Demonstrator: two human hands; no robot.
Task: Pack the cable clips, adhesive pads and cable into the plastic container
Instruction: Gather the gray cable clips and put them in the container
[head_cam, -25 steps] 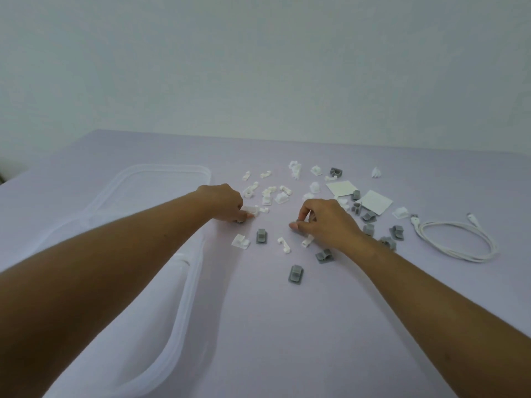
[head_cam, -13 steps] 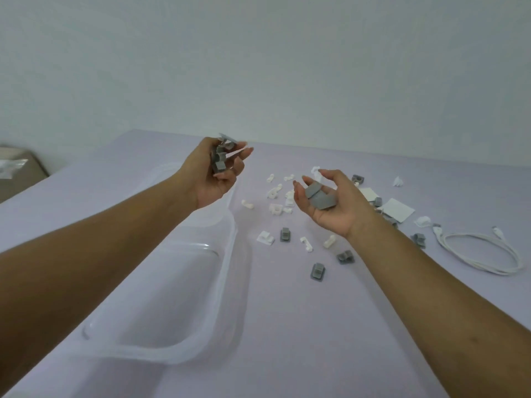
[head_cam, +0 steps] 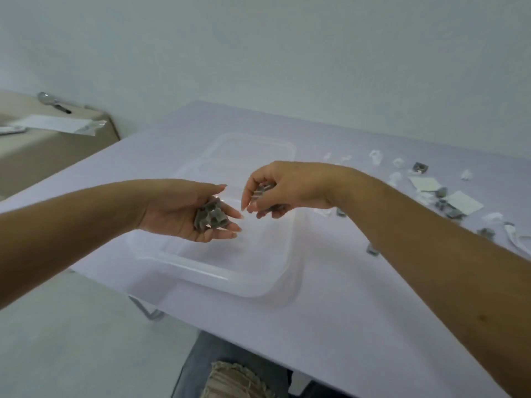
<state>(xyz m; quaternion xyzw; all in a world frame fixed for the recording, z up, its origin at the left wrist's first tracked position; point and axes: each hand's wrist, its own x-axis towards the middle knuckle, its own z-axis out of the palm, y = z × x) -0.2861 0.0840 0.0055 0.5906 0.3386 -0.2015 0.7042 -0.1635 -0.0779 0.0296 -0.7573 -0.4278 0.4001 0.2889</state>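
Swinging both loads across from the scatter of parts: down on the table gathering a second earlier, lifted half a second earlier, now above the clear plastic container [head_cam: 218,275]. Kept the left hand [head_cam: 178,211] palm up, fingers almost straight and slack, with a cluster of grey cable clips [head_cam: 211,216] lying loose on the palm and finger roots rather than gripped. Turned the right hand [head_cam: 287,188] from palm-up to palm-down, fingers curled round a handful of grey clips [head_cam: 263,192], fingertips aimed into the tub, just beside the left fingertips without touching them. Saw nothing yet inside the container, though not with certainty, given translucent walls and blur. Judged the step as the drop: first batch poised for release, none of it packed so far. Left behind at the far right of the lilac table [head_cam: 330,326]: white clips [head_cam: 376,158], a few more grey ones, two square adhesive pads [head_cam: 425,183] and the white cable [head_cam: 517,239] running off the frame edge — most of the job, then. Noted the lid [head_cam: 253,145] lying flat beyond the tub. Needed next, probably, a tilt of the left palm and an uncurling of the right — low enough to keep small clips from bouncing out.
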